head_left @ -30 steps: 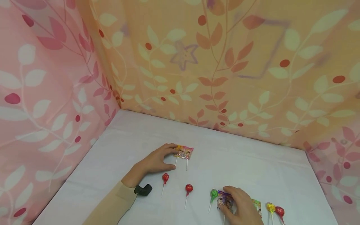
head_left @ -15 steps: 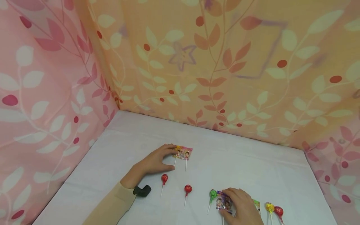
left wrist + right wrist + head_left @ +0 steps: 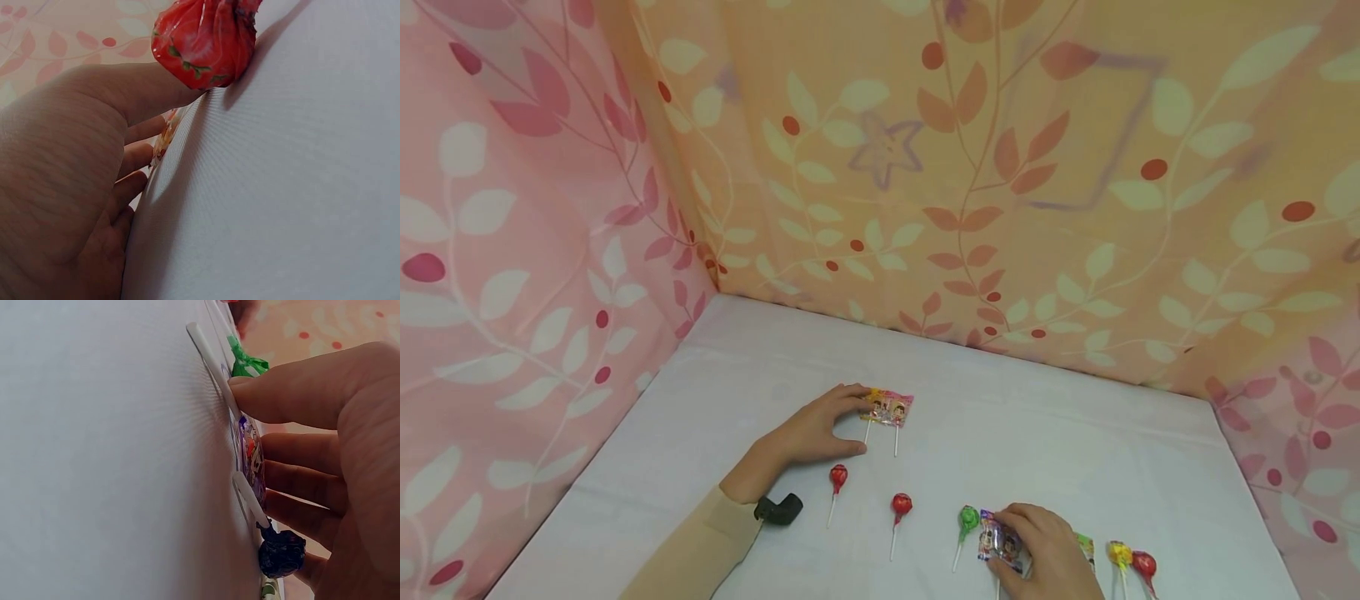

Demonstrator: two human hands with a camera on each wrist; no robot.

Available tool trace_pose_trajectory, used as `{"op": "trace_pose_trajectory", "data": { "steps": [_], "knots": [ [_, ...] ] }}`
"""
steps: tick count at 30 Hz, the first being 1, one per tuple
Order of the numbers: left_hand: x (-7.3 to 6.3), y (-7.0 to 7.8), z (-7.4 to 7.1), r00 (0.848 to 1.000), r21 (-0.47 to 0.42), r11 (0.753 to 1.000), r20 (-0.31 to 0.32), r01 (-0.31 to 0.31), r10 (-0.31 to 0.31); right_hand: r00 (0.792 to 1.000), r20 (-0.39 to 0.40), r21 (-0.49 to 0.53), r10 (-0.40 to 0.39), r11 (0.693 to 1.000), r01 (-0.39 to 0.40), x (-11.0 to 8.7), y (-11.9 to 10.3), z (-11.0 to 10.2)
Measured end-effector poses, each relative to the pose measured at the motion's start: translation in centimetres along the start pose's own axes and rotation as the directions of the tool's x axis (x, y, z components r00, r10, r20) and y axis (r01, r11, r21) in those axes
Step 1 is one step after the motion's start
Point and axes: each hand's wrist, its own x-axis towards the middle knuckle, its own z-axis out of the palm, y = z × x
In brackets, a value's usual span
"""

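Head view: your right hand (image 3: 1051, 552) nudges the purple packet (image 3: 998, 540) slightly away from the green lollipop (image 3: 969, 518).
Pinched on the desk (image 3: 1075, 450), it gains spacing — your left hand (image 3: 814, 427), wide, touches the pink-yellow packet (image 3: 897, 408).

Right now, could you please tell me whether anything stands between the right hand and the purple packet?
Nothing visible does: the right hand has thumb and fingers on the purple packet. The dark blue lollipop lies close beside, near the little finger; the green lollipop is on the packet's far side.
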Motion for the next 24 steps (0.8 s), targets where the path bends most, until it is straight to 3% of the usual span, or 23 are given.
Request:
{"op": "trace_pose_trajectory", "data": {
  "steps": [8,20,24],
  "knots": [
    [-0.1,0.0,-0.1,1.0,-0.002,1.0,0.002,-0.003,0.003,0.992,-0.111,-0.028,-0.058,0.998,0.055,-0.1,-0.1,0.6],
    [-0.2,0.3,-0.2,1.0,-0.02,1.0,-0.003,-0.013,0.013,0.972,-0.188,-0.086,-0.142,0.988,0.128,-0.2,0.3,1.1],
    [-0.2,0.1,-0.1,1.0,-0.01,1.0,-0.004,-0.014,0.014,0.975,-0.181,-0.095,-0.13,0.989,0.114,-0.2,0.1,1.1]
  ]
}}
